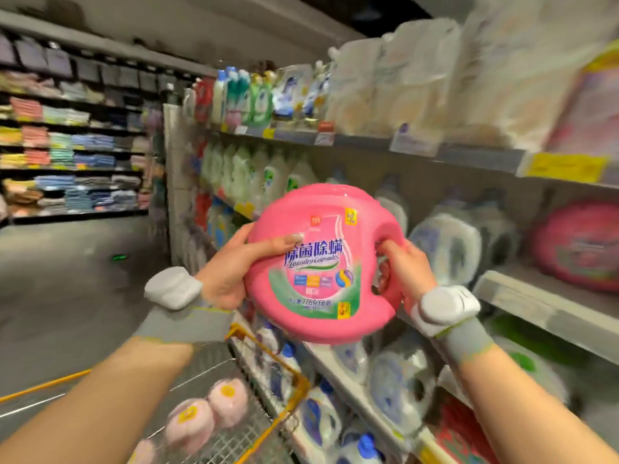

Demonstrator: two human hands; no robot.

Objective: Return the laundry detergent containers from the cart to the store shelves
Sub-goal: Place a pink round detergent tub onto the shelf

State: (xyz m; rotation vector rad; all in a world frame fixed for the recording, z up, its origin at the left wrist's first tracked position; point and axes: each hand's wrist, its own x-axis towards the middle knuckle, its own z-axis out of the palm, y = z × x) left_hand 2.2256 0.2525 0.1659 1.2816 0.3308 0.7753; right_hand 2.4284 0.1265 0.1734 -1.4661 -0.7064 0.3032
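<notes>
A round pink laundry-capsule tub (321,262) is held up at frame centre, in front of the store shelves (435,152). At its 9 o'clock the left hand (231,266) grips its side, thumb across the label. At 3 o'clock the right hand (407,269) curls fingers through the handle. At 7 o'clock, the cart (268,370) holds more pink tubs (207,416).
</notes>
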